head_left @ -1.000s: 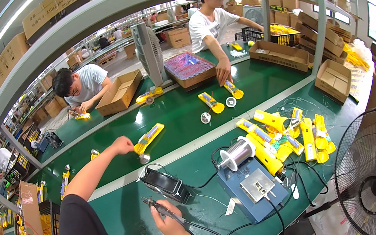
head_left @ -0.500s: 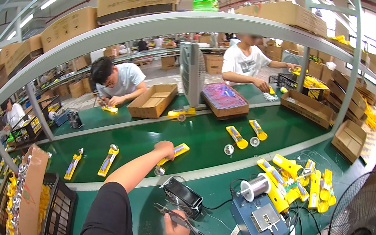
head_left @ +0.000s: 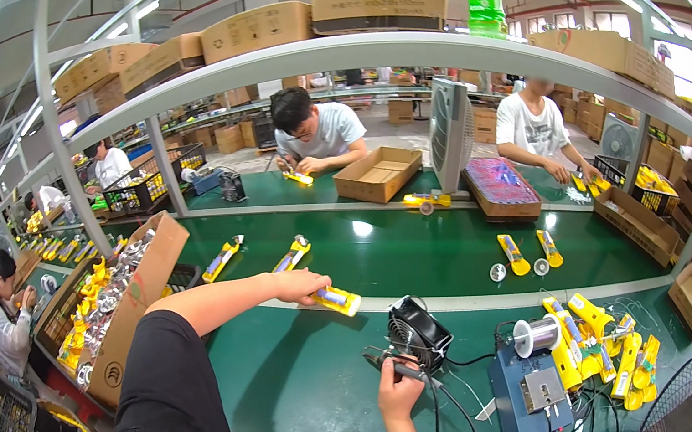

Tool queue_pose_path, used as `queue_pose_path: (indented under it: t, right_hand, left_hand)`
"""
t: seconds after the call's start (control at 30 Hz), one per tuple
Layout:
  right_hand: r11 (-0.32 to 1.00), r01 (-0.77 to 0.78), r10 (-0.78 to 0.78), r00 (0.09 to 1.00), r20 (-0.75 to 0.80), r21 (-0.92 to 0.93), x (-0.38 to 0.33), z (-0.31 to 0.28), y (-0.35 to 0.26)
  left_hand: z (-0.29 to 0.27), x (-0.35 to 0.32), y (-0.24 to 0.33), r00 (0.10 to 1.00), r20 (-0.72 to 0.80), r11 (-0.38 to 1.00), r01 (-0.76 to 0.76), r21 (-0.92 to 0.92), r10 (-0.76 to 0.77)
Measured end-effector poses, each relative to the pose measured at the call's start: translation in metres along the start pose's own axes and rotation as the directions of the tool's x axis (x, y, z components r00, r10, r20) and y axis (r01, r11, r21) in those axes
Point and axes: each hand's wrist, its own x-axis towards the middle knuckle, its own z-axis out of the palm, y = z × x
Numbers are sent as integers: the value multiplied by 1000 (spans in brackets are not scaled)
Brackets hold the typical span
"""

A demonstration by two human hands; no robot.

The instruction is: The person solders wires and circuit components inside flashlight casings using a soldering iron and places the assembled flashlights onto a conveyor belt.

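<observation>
The green bench (head_left: 314,396) carries everything. At its left edge stands a tall carton (head_left: 133,308) filled with silvery and yellow packets; an open brown box (head_left: 379,173) sits across the belt, its contents unclear. Left hand (head_left: 297,284) is closed on a yellow part (head_left: 338,300) — flat, oblong, dark at one end — at the belt's near edge. Right hand (head_left: 398,390) grips a dark iron (head_left: 393,368), just beside a small black fan (head_left: 417,335).
</observation>
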Motion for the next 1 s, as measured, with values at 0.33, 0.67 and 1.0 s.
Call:
queue_pose_path:
  t: [0.33,0.67,1.0]
  right_hand:
    - [994,107,-106,992,-67,17,-5,-4,1]
    - [999,46,-47,999,20,27,-4,-11,-10]
    - [975,185,-173,979,-105,124,-7,-15,-2]
  left_hand:
    - [44,-87,23,802,-54,696,-481,533,595]
    - [81,-110,82,826,-540,984,175,-30,-163]
    - [113,-115,124,695,-394,750,323,-577,-602]
